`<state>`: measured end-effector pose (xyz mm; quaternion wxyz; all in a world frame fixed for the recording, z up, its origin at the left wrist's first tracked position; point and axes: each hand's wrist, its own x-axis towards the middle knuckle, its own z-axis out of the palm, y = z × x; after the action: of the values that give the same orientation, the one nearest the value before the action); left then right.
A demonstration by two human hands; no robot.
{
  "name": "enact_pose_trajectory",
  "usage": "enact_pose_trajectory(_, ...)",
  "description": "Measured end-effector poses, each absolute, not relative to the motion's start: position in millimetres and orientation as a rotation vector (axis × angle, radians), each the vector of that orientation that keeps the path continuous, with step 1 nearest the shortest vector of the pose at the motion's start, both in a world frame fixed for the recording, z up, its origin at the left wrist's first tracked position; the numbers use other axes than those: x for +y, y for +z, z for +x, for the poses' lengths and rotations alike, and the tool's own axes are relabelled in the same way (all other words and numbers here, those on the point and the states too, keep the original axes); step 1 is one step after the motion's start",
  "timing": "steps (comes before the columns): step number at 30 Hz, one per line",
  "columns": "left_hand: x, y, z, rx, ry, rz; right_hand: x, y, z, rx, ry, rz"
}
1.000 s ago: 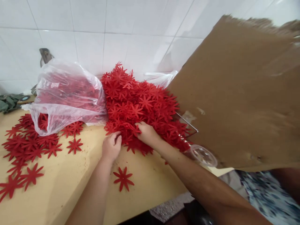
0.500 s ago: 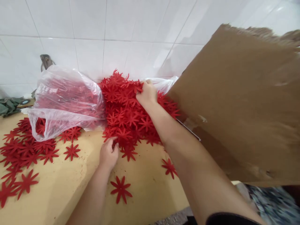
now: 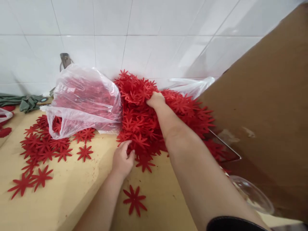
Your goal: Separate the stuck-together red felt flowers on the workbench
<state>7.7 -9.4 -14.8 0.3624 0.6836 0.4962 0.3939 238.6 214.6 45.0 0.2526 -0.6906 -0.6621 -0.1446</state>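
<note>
A heap of red flower-shaped cutouts (image 3: 137, 120) with narrow petals is piled against the tiled wall. My right hand (image 3: 156, 100) reaches into its upper part, with fingers curled around a clump of the cutouts; the fingertips are partly hidden. At the heap's front edge is my left hand (image 3: 123, 158), its thumb and fingers apart, fingertips close to the lowest cutouts. One single red cutout (image 3: 134, 200) lies on the tabletop in front of my left hand.
A translucent plastic bag (image 3: 86, 96) full of red cutouts stands left of the heap, with loose cutouts (image 3: 40, 147) before it. Large brown cardboard (image 3: 264, 112) rises at the right. Below it sits a clear plastic container (image 3: 255, 195). Green cloth (image 3: 29, 102) lies far left.
The view has turned, showing more of the heap's right side and the clear container. My right hand has shifted slightly lower on the heap; my left hand's fingers have spread a little.
</note>
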Motion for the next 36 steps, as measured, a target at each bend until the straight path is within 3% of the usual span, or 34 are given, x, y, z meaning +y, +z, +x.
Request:
enact_pose_trajectory(4, -9.5, -17.4, 6.3, 1.234, 1.06, 1.731, 183.5, 88.4, 237.5, -1.685, -0.179, -2.086)
enact_pose_trajectory(9, -7.9, -21.9, 4.0, 1.118, 1.17, 1.664, 67.9, 113.7, 196.0, -1.953, -0.322, -1.774)
enact_pose_trajectory(17, 3.7, -20.4, 0.0, 1.03, 1.286, 1.242, -107.4, 9.5, 110.4, -2.681, -0.113, -0.972)
enact_pose_trajectory(20, 7.8, -16.9, -0.2, 1.054, 1.313, 1.087, -110.2, -9.1, 119.2, -2.727, -0.048, -1.061)
enact_pose_trajectory(24, 8.0, -16.6, 1.4, 1.065, 1.347, 1.159, -78.9, -1.1, 143.4, -2.591, -0.174, -1.31)
enact_pose_trajectory(30, 7.7, -22.2, -0.1, 1.155, 1.413, 1.339, -26.5, 3.3, 146.6, -2.575, -0.352, -1.283)
enact_pose_trajectory(36, 5.6, -20.9, 0.5, 1.213, 1.404, 1.402, 8.1, -3.0, 163.2, -2.494, -0.363, -1.507)
